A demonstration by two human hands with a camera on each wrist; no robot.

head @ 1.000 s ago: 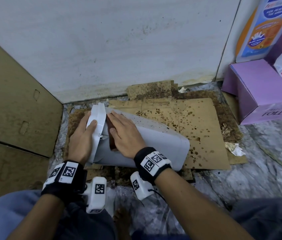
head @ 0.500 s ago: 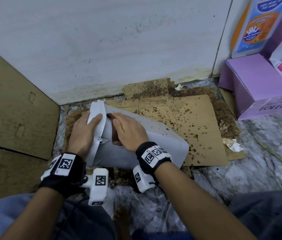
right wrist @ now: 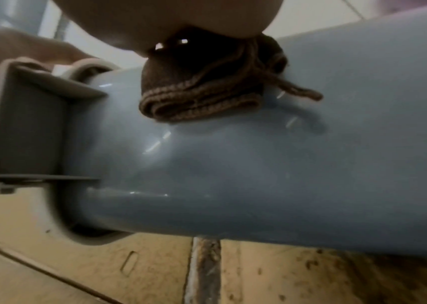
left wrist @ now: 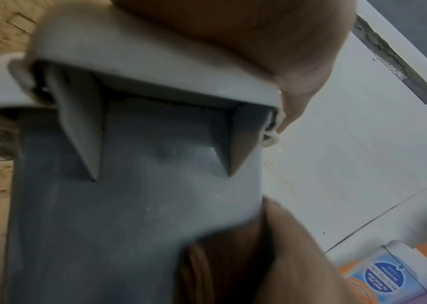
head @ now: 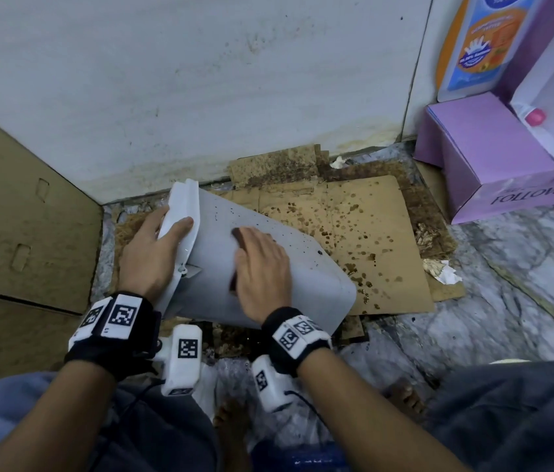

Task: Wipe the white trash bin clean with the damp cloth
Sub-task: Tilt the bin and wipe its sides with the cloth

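Bin (head: 268,267) lies tipped on its side on stained cardboard (head: 371,233) so its wall faces me; my right hand (head: 263,272), fingers flat, presses the folded brown cloth (right wrist: 202,98) on that wall, while my left hand (head: 153,253) grips the rim (head: 183,212) to steady it.

Looked like a home utility corner: marble floor (head: 493,301), tiled wall (head: 200,80), stained cardboard (head: 371,233) laid down, handwash refill pack (head: 483,46), purple box (head: 480,155), etc.
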